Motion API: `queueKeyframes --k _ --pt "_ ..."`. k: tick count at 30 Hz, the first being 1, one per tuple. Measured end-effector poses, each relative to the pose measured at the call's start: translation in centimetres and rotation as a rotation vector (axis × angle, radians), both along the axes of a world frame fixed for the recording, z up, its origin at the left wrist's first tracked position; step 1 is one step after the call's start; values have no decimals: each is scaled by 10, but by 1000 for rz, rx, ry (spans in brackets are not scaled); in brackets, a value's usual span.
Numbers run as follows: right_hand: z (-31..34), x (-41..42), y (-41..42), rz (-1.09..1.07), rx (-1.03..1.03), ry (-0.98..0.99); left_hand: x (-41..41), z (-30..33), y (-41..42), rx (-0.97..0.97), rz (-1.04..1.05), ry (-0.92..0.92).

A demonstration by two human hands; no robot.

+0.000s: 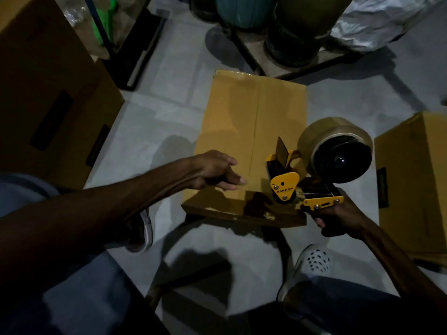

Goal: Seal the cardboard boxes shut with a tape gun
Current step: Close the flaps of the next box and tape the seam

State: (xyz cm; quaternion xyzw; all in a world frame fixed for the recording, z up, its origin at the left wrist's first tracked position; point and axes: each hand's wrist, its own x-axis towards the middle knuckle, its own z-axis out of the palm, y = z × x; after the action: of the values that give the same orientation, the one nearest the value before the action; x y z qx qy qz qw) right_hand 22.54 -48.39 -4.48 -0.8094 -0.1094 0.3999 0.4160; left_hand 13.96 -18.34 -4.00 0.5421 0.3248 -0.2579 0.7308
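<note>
From the head view, we look down on a cardboard box [251, 131] lying flat on what seems a low stand, its two top flaps meeting along a centre seam [257, 122] that runs away from us. Our right hand [338, 217] has its fingers curled round the handle of the tape gun [302, 187], whose roller end sits at the near edge of the box, a little right of the seam; the tape roll [338, 153] rises above the box's near right corner. Our left hand [215, 170] lies over the near left part of the top with fingers loosely spread and gripping nothing; whether it presses the flap or hovers just above it we cannot tell.

We judge that the taping pass is only starting: no clear strip shows along the seam, though the light is dim. The next move calls for the gun to be lined up on the seam and drawn toward the far edge, with the left hand holding the flaps down. A second box [416, 180] waits to the right, well apart.
</note>
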Motion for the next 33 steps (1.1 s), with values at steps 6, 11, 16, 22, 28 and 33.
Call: queueKeyframes --k 6,11,16,22,28,33 --pt "-11 8 -25 -45 -136 -87 -31 -16 55 127 6 24" --pt "-38 -10 -6 -11 -260 -100 -67 -41 73 274 -27 -14" --pt "-59 -28 13 58 -251 -222 -91 -68 84 384 -19 -42" --pt "-71 -49 28 127 -275 -325 -110 -109 87 497 25 -40" --pt "-80 -59 38 237 -323 -433 -110 -127 89 609 -1 -31" --pt "-93 -57 36 292 -354 -494 -107 -142 87 677 15 -37"
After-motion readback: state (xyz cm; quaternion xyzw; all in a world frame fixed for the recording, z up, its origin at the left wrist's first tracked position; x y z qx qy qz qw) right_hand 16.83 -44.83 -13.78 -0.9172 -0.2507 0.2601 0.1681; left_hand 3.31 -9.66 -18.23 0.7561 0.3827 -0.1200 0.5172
